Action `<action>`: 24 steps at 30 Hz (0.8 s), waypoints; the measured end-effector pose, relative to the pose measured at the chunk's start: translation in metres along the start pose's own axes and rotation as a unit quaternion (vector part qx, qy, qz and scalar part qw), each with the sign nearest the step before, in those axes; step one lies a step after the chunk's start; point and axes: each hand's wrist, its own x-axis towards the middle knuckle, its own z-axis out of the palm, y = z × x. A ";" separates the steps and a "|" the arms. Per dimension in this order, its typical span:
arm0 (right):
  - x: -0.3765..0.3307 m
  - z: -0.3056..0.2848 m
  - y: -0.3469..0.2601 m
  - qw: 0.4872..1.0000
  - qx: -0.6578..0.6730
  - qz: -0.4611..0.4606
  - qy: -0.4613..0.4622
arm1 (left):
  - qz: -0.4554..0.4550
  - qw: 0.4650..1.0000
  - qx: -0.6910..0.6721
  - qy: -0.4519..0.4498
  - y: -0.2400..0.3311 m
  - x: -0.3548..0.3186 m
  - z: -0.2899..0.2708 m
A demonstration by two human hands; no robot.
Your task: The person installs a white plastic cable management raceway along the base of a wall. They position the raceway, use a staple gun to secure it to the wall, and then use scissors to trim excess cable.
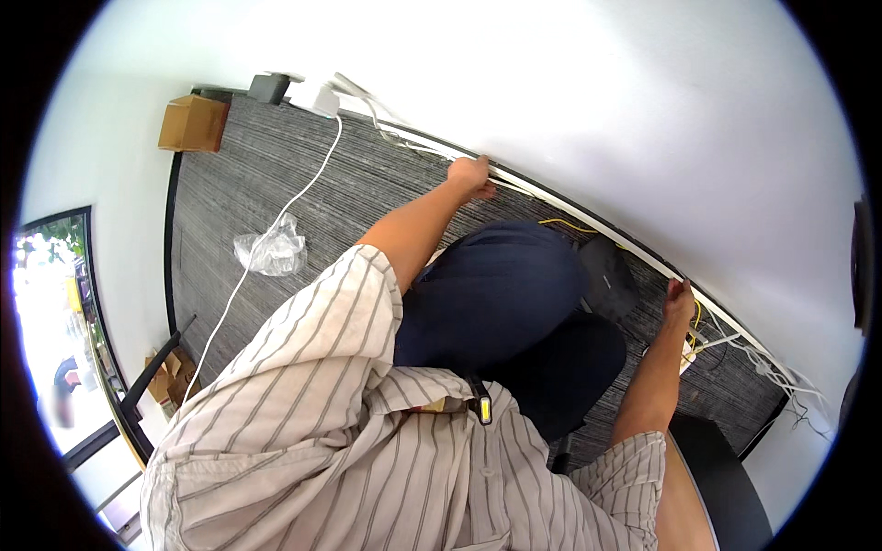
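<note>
Along the foot of the white wall runs a long, thin white strip (606, 233) that looks like cable trunking. My left hand (470, 177) is closed at its upper left part, fingers curled against the wall's base. Farther right, my right hand (679, 301) pinches the same strip, with the fingertips partly hidden. A yellow cable (565, 223) loops out from under the strip between my hands. Close to my right hand, on the carpet, lies a flat black device (609, 280). White cables (776, 369) bunch up beyond that hand.
A white power strip (315, 98) and a black adapter (268, 88) sit by the wall; a white cord crosses the grey carpet (211, 239). Clear plastic wrap (274, 248) lies there. Cardboard boxes (195, 124) stand at the left. A dark panel (721, 477) is beside my right arm.
</note>
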 end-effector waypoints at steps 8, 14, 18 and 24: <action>-0.016 -0.009 0.018 0.996 0.075 -0.018 -0.052 | -0.022 0.986 -0.165 -0.024 -0.006 0.013 0.008; -0.017 0.000 0.020 0.996 0.070 -0.034 -0.036 | 0.025 0.947 -0.300 0.114 0.000 0.013 0.021; -0.008 0.000 0.016 0.998 0.059 -0.026 -0.023 | -0.019 0.943 -0.316 0.102 0.006 0.015 0.021; -0.018 0.010 0.014 0.998 0.070 -0.007 0.005 | -0.031 0.963 -0.262 0.056 0.000 0.031 0.004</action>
